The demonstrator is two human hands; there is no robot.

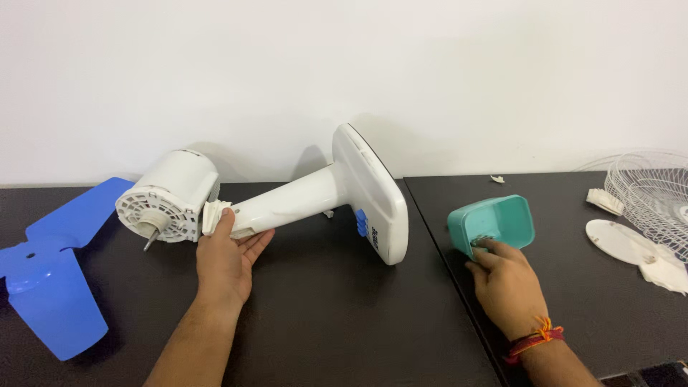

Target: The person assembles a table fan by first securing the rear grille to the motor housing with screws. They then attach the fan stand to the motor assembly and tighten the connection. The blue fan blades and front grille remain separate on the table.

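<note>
Lying on its side on the dark counter (322,315), fan body (287,204) already stripped: blue blade (54,279) and wire guard (652,193) set apart. Left hand (226,261) grip closed around the neck; right hand (505,279) fingers dipping into a teal cup (494,222); motor still attached.

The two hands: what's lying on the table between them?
In the head view, the fan's white base with blue buttons lies between the left hand and right hand; otherwise bare dark table.

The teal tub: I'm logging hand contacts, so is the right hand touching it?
Touching. The head view shows the right hand with its fingertips curled over the near rim of the teal tub, no gap between them.
</note>
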